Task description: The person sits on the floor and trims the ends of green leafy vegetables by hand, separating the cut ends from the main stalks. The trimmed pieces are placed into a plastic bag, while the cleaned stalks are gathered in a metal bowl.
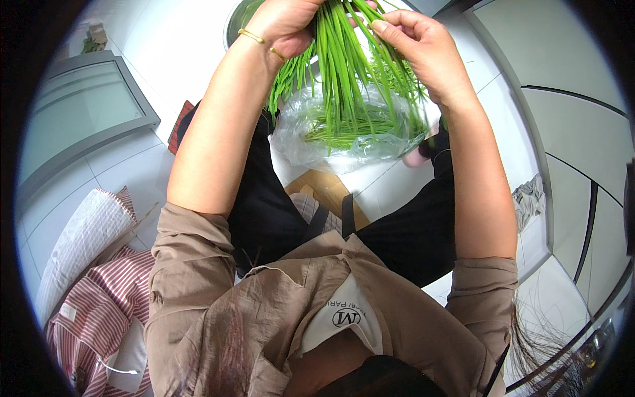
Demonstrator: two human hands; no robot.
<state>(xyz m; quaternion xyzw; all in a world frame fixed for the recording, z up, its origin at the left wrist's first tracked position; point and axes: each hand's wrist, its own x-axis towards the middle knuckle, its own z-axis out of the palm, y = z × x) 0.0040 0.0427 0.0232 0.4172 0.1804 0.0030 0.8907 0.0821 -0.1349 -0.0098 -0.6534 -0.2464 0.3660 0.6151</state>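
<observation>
At the top of the view my left hand (287, 25), with a gold bangle at its wrist, is closed around a bunch of green chives (340, 64). The long flat leaves hang down towards me. My right hand (421, 44) pinches a few leaves at the bunch's right side between thumb and fingers. Beneath the bunch, a clear plastic bag (297, 141) lies spread with more chives (342, 131) on it. Further loose greens (397, 77) show behind the hanging leaves. The upper ends of the bunch are cut off by the frame.
A metal bowl (240, 22) stands partly behind my left wrist. Brown board or cardboard (322, 186) lies between my legs. Red-striped cloth (109, 293) is at lower left, a grey-framed glass panel (89, 99) at left. Pale cabinet fronts (570, 59) and a grey cloth (528, 203) are at right.
</observation>
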